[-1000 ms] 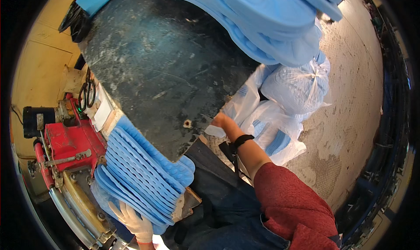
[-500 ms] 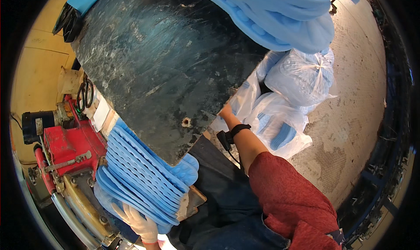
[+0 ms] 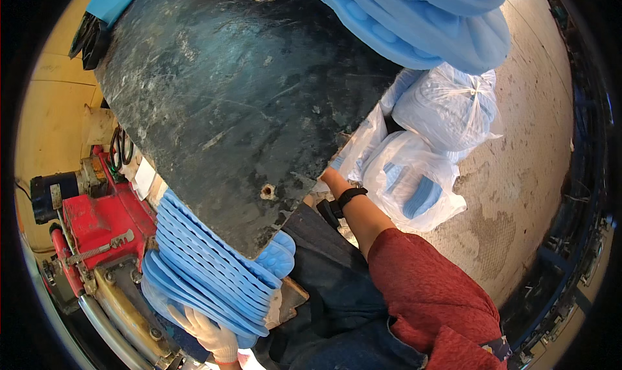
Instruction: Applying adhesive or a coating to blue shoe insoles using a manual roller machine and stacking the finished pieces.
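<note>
A row of blue foam soles (image 3: 214, 250) stands on edge at the lower left, packed face to face. My left hand (image 3: 210, 336), in a pale knit glove, lies against the outermost sole with its fingers stretched out and apart. My right hand (image 3: 332, 177) is bare and reaches to the right edge of a dark, scuffed board (image 3: 246, 111). Its fingers are hidden under the board, so I cannot tell what they hold. A black band with a small device is on that wrist. The board's near corner overhangs the soles.
A red machine (image 3: 107, 218) with metal bars stands at the left, close to my left hand. More blue foam soles (image 3: 447, 30) are piled on the board's far right. Clear plastic bags (image 3: 447, 107) of blue pieces sit on the floor at the right. Scissors (image 3: 120, 148) are by the machine.
The view has shifted slightly, and the board's near corner appears a little lower over the soles. My right hand appears slightly lower and further left. My left hand stays against the soles.
</note>
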Demonstrator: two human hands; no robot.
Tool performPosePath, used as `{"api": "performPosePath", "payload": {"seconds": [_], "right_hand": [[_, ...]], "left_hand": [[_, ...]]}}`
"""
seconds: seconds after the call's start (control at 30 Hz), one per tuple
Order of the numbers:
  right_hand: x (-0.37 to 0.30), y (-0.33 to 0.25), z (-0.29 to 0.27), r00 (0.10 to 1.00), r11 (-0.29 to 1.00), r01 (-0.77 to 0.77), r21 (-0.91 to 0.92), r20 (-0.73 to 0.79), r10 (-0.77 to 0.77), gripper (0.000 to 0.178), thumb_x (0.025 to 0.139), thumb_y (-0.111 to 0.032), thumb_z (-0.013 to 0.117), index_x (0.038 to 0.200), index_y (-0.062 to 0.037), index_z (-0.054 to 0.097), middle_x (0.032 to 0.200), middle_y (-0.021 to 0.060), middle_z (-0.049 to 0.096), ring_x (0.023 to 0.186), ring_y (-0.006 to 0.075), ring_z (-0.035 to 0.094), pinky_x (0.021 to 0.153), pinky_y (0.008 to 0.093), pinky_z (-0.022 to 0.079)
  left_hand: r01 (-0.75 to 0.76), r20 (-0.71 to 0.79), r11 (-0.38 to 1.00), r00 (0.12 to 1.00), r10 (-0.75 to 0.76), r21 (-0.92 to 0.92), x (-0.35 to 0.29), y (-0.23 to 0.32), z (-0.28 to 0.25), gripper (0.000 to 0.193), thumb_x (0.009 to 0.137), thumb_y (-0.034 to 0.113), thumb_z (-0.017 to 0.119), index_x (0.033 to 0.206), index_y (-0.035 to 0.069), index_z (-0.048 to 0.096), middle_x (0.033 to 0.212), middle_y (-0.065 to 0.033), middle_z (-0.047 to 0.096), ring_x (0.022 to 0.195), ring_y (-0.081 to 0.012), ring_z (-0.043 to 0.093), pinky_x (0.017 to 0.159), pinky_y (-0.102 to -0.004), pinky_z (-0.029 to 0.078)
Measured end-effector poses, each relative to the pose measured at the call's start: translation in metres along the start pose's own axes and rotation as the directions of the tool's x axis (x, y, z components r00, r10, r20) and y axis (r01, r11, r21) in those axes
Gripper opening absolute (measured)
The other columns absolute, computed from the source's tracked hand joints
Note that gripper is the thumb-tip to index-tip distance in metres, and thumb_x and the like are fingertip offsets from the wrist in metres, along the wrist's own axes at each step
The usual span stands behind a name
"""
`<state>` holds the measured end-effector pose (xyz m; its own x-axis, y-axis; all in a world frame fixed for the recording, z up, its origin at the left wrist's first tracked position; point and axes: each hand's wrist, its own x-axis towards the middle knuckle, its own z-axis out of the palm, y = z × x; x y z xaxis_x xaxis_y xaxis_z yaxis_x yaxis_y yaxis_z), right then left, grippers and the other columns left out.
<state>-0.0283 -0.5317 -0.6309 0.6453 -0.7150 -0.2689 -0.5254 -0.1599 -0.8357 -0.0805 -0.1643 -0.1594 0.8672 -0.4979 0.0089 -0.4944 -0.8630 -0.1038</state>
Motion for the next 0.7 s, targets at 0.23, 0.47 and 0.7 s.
{"api": "performPosePath", "payload": {"seconds": [0.23,0.47,0.7], "right_hand": [[0.024,-0.006,-0.015,0.989,0.994,-0.105,-0.003,-0.106,0.104,0.024,0.084,-0.011,0.056,0.106,-0.0040,0.064,0.096,0.0233,0.067,0.094,0.0403,0.063,0.083,0.0456,0.049],[0.173,0.035,-0.189,0.880,0.935,0.064,-0.349,-0.421,-0.218,0.035,0.085,-0.010,0.052,0.118,-0.0032,0.060,0.119,0.0252,0.061,0.108,0.0418,0.058,0.090,0.0460,0.047],[0.193,-0.006,-0.231,0.848,0.732,0.294,-0.615,-0.185,-0.496,0.035,0.086,-0.018,0.058,0.119,-0.0057,0.059,0.105,0.0205,0.067,0.097,0.0352,0.064,0.084,0.0405,0.050]], "left_hand": [[0.044,0.006,0.995,0.999,-0.045,0.087,-0.009,-0.007,-0.007,0.059,0.088,0.027,0.061,0.138,0.007,0.037,0.140,-0.0151,0.041,0.137,-0.0549,0.021,0.105,-0.0667,0.025],[0.009,0.024,0.999,1.000,-0.010,0.034,0.000,-0.003,0.001,0.059,0.090,0.029,0.057,0.140,0.007,0.036,0.142,-0.0142,0.040,0.138,-0.0551,0.020,0.105,-0.0671,0.024],[0.016,0.012,0.998,1.000,-0.017,0.058,0.002,-0.004,0.003,0.059,0.090,0.033,0.057,0.139,0.006,0.039,0.139,-0.0150,0.044,0.136,-0.0557,0.022,0.108,-0.0674,0.022]]}}
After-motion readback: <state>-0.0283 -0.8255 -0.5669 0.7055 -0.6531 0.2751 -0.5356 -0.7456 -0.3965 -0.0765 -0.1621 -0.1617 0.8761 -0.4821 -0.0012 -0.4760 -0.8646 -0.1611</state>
